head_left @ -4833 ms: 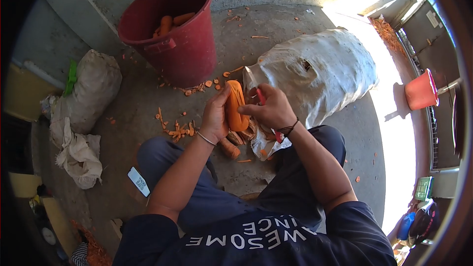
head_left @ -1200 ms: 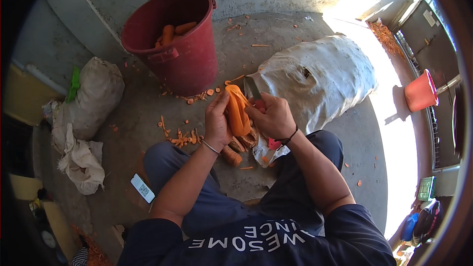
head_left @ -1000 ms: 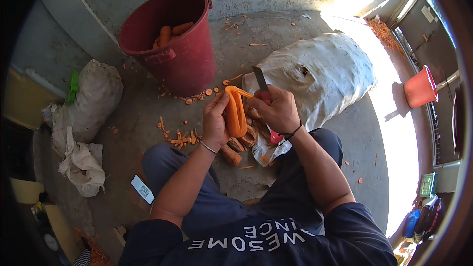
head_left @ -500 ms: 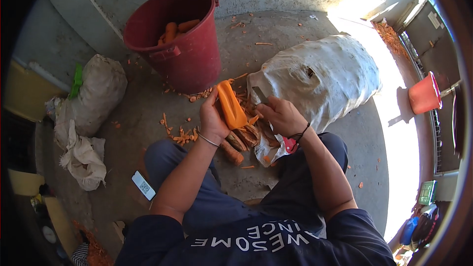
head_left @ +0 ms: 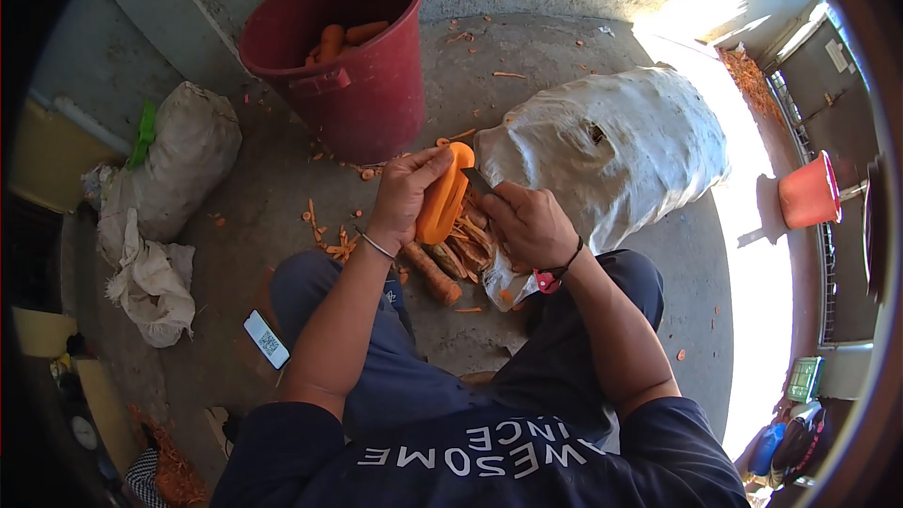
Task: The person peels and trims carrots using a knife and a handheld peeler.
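Note:
A thick peeled carrot (head_left: 442,204) is in my left hand (head_left: 400,198), its fingers wrapped round the left side and upper end. My right hand (head_left: 534,226) grips a knife by its hidden handle. The dark, short blade (head_left: 478,181) points up and left, its tip right at the carrot's upper right edge. Below the hands, unpeeled carrots (head_left: 433,275) lie on the floor beside a heap of orange peelings (head_left: 472,249). White plastic (head_left: 503,282) lies under my right wrist.
Ahead stands a red bucket (head_left: 367,108) with peeled carrots (head_left: 331,41) inside. A large filled white sack (head_left: 625,150) lies at the right. Farther left are another sack (head_left: 193,150) and a phone (head_left: 266,340) on the floor. A smaller red bucket (head_left: 809,193) stands at far right.
My left hand has turned the carrot and shifted its grip toward the upper end. The knife blade has come in from the right to the carrot's edge. The view has shifted slightly.

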Motion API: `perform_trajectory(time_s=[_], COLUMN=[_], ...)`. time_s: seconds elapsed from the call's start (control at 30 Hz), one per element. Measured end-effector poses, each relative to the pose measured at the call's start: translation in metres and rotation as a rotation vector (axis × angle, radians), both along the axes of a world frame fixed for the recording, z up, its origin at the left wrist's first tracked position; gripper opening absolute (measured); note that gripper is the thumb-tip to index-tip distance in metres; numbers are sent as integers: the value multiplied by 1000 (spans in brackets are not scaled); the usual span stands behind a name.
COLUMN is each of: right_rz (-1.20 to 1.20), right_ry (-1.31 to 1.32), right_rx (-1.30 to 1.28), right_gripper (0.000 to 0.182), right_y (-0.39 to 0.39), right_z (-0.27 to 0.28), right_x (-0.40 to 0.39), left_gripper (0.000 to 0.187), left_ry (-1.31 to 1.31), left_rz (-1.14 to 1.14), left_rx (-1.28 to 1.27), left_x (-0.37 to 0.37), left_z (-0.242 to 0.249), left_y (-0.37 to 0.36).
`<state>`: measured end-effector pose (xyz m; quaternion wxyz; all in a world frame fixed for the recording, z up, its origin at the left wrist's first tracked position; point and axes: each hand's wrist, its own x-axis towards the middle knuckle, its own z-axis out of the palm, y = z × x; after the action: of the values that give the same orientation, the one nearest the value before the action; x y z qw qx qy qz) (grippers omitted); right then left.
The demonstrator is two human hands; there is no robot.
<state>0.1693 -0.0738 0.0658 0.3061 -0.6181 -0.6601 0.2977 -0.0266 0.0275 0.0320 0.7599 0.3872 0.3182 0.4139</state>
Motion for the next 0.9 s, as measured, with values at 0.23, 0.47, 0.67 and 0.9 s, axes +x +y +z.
perform_trajectory(time_s=[0.23,0.47,0.67,0.9], right_rz=[-20,-58,-16,137], right_ry=[9,97,98,99], right_rx=[37,-97,-43,11], right_gripper=[23,29,33,35], right_y=[-2,-6,-7,-9], right_z=[2,0,-6,-1], right_x=[-3,-9,-11,-10], left_gripper=[30,30,29,29], left_ry=[13,-12,-41,-46], left_rz=[-43,-18,-1,4], left_rx=[76,108,117,111], left_x=[-2,-2,-1,-3], left_z=[-1,-3,-5,-7], left_y=[1,1,-1,-3])
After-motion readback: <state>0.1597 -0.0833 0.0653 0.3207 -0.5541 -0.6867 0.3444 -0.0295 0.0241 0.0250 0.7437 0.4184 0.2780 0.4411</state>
